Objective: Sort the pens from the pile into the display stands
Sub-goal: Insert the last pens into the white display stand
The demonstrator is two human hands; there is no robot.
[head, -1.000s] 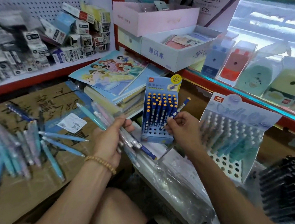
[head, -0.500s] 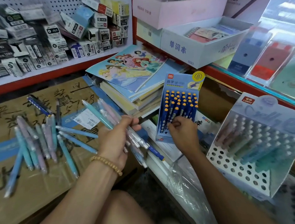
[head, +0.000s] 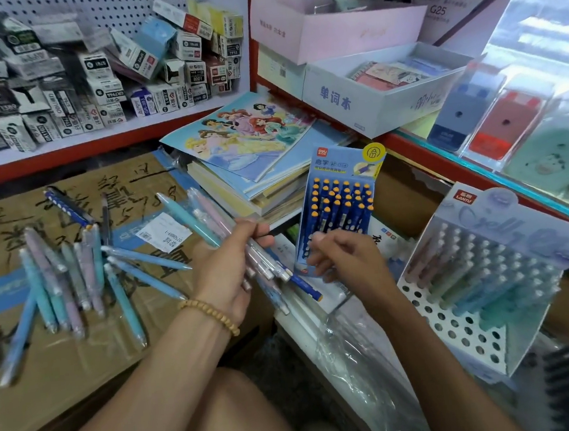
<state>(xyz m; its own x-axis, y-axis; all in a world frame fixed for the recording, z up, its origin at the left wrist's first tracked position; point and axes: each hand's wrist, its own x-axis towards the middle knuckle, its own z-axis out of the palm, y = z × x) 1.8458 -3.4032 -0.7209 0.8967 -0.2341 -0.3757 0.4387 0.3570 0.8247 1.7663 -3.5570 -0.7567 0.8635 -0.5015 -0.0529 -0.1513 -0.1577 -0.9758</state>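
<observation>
A person's left hand (head: 226, 275) curled its fingers around a bundle of pens (head: 241, 250), pastel and dark blue. The right hand (head: 345, 258), fingers bent, touched the foot of the blue stand (head: 339, 207); whether it pinched anything could not be told. Loose pens (head: 75, 275) lay on cardboard (head: 65, 354).

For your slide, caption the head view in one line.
Left hand grips a bundle of pens while right hand reaches the blue display stand.
</observation>
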